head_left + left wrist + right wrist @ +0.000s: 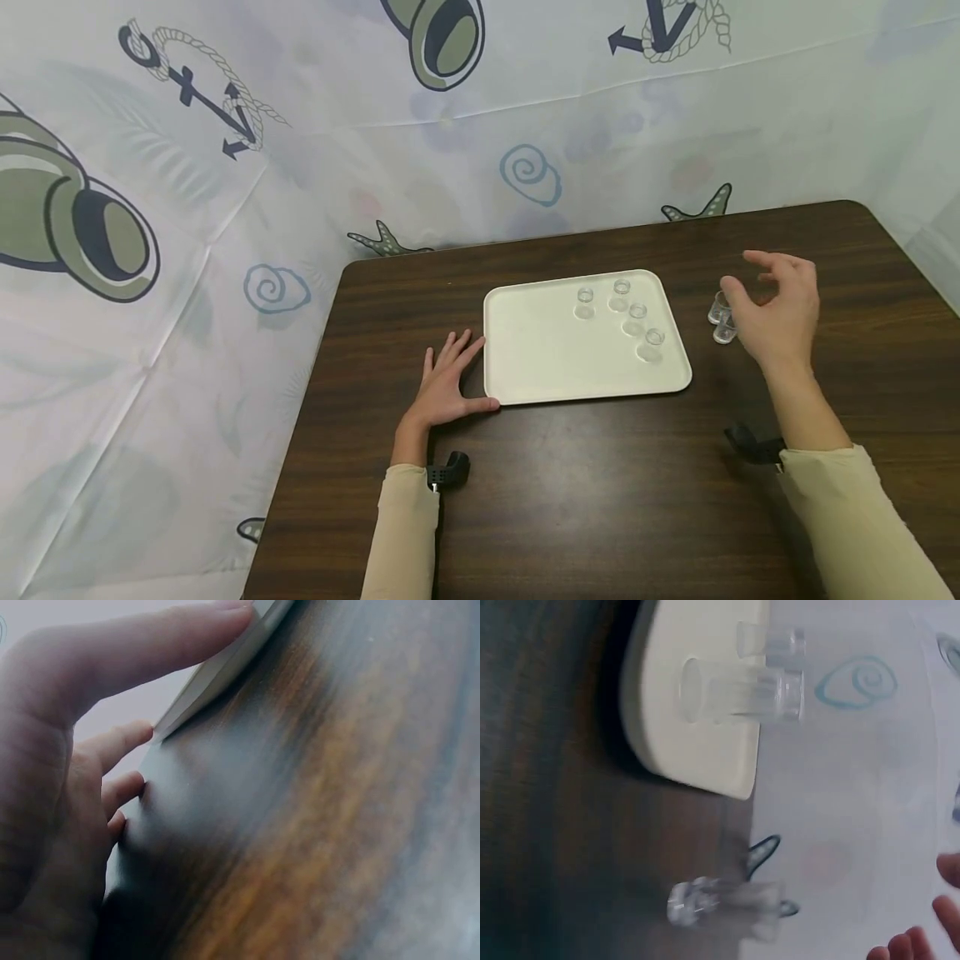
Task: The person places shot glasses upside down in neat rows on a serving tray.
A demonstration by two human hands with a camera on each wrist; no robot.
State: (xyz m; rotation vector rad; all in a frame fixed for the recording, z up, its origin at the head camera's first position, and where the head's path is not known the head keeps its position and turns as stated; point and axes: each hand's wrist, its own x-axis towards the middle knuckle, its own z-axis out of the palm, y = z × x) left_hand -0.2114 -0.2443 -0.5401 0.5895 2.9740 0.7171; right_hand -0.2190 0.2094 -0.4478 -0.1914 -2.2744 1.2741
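Against the left end of the cream tray [555,342] rests my left hand [442,392], its fingers spread, with thumb and fingertips right at the rim. Several small clear shot glasses [655,337] stand upside down on the tray's right half. To the right of the tray, two more shot glasses [724,329] stand upright close together on the table. My right hand [783,312] hovers beside them, thumb and fingers apart and holding nothing; it partly overlaps them in the head view. In the right wrist view, an upright glass [727,907] shows near the tray corner [705,769].
The dark wood table [585,492] has its back edge near a patterned cloth [465,167] that hangs behind it and to the left. A black wrist strap [448,472] sits on the left forearm, another [753,446] on the right.
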